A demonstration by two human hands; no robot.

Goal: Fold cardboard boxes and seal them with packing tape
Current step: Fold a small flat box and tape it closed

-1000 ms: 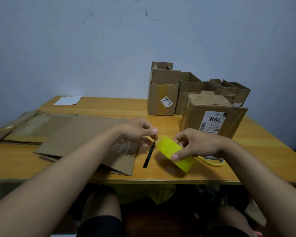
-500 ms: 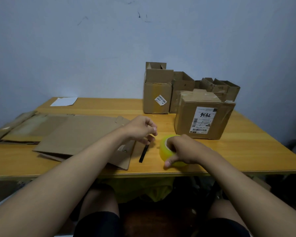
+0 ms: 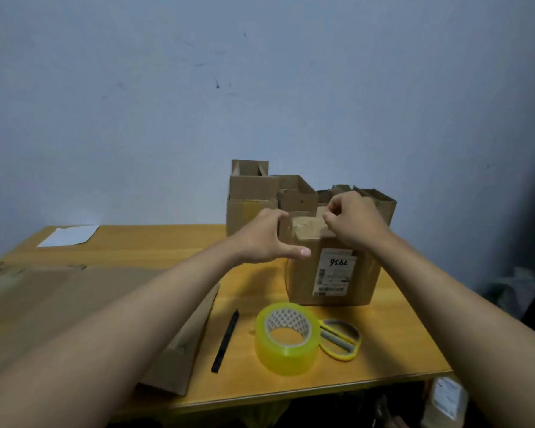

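A closed cardboard box with a white shipping label stands on the wooden table. My left hand grips its upper left corner, thumb across the front face. My right hand rests on the box's top right, fingers curled and pinched at the top edge; what they pinch I cannot tell. A yellow roll of packing tape lies flat on the table in front of the box, held by neither hand. A black pen-like cutter lies left of the roll.
Yellow-handled scissors lie right of the tape. Several open cardboard boxes stand behind the labelled box by the wall. Flattened cardboard covers the table's left side. A white paper sheet lies at the far left corner.
My right hand put down the tape roll on the table and my left let go of the black cutter. Both hands moved forward onto the labelled box.
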